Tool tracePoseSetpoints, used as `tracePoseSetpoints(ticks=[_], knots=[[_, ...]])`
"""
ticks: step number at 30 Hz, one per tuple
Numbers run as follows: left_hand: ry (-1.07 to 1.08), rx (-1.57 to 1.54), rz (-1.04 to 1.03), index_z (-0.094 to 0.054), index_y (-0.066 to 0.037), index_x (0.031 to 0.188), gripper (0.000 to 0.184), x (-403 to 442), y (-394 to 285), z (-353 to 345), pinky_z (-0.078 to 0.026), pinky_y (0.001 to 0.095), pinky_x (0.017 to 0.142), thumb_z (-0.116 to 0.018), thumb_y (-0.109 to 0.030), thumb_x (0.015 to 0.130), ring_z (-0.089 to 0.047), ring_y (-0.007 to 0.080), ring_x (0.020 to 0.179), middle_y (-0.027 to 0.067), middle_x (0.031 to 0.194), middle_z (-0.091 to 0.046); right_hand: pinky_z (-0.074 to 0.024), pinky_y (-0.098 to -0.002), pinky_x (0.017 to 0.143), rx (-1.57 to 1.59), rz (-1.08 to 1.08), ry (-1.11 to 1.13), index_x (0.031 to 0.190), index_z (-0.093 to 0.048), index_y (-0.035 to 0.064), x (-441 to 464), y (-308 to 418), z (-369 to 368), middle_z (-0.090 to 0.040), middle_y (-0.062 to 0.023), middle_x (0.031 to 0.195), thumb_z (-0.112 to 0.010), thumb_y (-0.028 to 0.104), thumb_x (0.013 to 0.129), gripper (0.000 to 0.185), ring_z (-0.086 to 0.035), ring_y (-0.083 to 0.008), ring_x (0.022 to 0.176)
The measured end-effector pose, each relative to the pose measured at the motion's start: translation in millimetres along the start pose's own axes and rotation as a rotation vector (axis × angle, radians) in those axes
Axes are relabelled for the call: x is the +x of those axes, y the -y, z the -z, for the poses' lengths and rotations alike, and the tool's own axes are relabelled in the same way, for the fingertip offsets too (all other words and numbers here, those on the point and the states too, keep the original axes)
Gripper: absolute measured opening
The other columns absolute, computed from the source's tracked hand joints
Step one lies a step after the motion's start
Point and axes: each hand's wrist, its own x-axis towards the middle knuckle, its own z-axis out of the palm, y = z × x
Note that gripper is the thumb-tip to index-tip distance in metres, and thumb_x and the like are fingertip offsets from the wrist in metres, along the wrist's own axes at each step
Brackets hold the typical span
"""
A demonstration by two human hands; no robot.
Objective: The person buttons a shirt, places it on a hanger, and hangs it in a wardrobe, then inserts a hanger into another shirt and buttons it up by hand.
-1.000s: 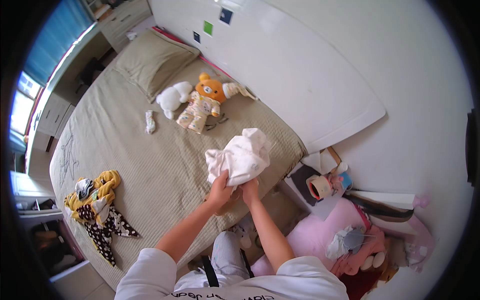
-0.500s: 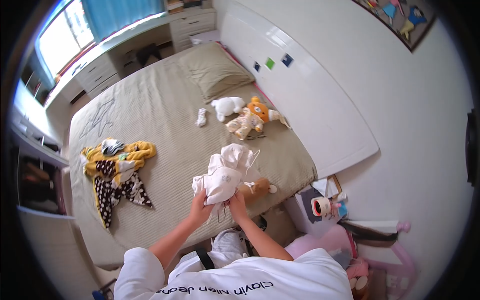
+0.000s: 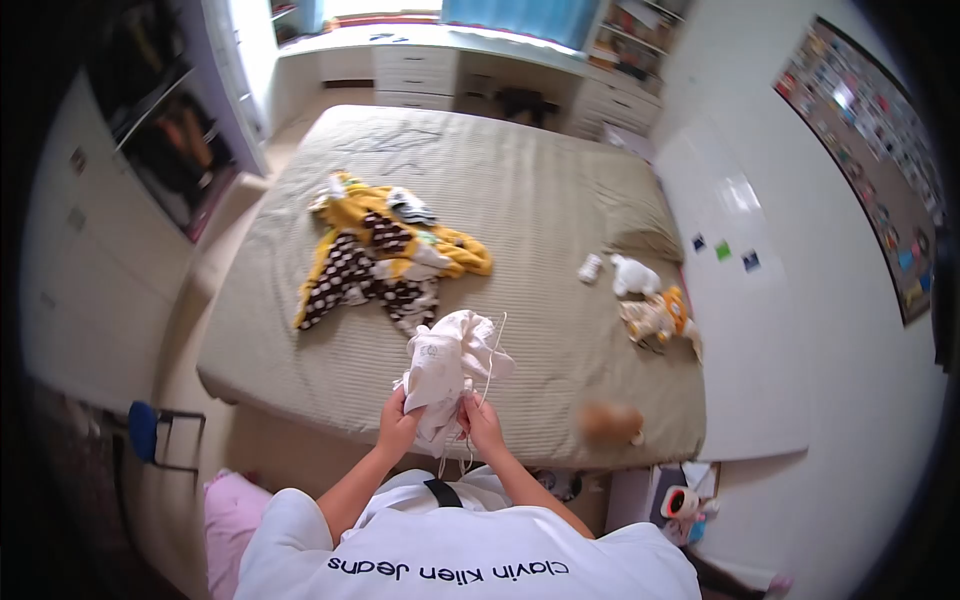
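Both of my hands grip a pale pinkish-white cloth piece with thin cords (image 3: 440, 365), held bunched above the near edge of the bed. Its kind is unclear; a small grey print shows on one side and cords dangle below it. My left hand (image 3: 399, 420) is closed on the lower left part of the fabric. On the lower right, my right hand (image 3: 483, 420) has its fingers closed around the cloth beside a cord. Beyond the cloth lies a heap of yellow and dark polka-dot clothing (image 3: 380, 250).
The bed (image 3: 540, 330) bears a pillow (image 3: 640, 215), a white plush toy (image 3: 633, 277), a bear plush (image 3: 660, 315) and a blurred brown plush (image 3: 610, 425). A blue chair (image 3: 145, 432) stands at left. A bedside table (image 3: 630, 500) is at right.
My view and body have turned left, so the yellow clothing is now straight ahead. The cloth stays in both hands and now hangs more upright, its cords dangling.
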Motion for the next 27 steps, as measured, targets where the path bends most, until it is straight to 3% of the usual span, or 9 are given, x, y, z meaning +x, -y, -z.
tracePoseSetpoints(ticks=[7, 14, 24, 27], knots=[[-0.363, -0.192, 0.007, -0.058, 0.0, 0.112, 0.024, -41.5, -4.8, 183.8, -0.043, 0.024, 0.08, -0.055, -0.009, 0.09, -0.052, 0.0091, 0.09, 0.0029, 0.099, -0.061, -0.0348, -0.0211, 0.037, -0.119, -0.086, 0.165, 0.078, -0.049, 0.0114, 21.8, -49.2, -165.9, -0.038, 0.0049, 0.055, -0.042, 0.034, 0.098, 0.032, -0.033, -0.0044, 0.043], [-0.675, -0.002, -0.061, -0.057, 0.002, 0.115, 0.031, -97.5, 18.7, 324.7, -0.042, 0.0274, 0.084, -0.05, -0.022, 0.096, -0.054, 0.014, 0.093, 0.0067, 0.103, -0.062, -0.0233, -0.0218, 0.036, -0.206, -0.177, 0.384, 0.08, -0.053, 0.0115, 31.3, -83.8, -284.3, -0.039, 0.0056, 0.053, -0.045, 0.034, 0.097, 0.03, -0.031, -0.004, 0.042], [-1.019, -0.117, -0.088, -0.056, 0.003, 0.116, 0.032, -175.6, -3.5, 379.7, -0.042, 0.026, 0.084, -0.049, -0.022, 0.096, -0.056, 0.0117, 0.093, 0.0074, 0.103, -0.063, -0.0213, -0.018, 0.041, -0.282, -0.241, 0.675, 0.09, -0.059, 0.0068, 42.6, -133.4, -397.0, -0.045, 0.009, 0.058, -0.057, 0.023, 0.093, 0.016, -0.034, 0.0003, 0.046], [-1.067, -0.167, -0.059, -0.056, 0.003, 0.116, 0.032, -182.4, -19.2, 392.1, -0.042, 0.026, 0.084, -0.049, -0.021, 0.096, -0.055, 0.0108, 0.092, 0.0067, 0.102, -0.063, -0.0236, -0.0176, 0.043, -0.353, -0.147, 0.785, 0.094, -0.058, 0.0055, 43.7, -130.3, -437.9, -0.049, 0.0076, 0.061, -0.06, 0.02, 0.092, 0.015, -0.037, 0.0003, 0.049]])
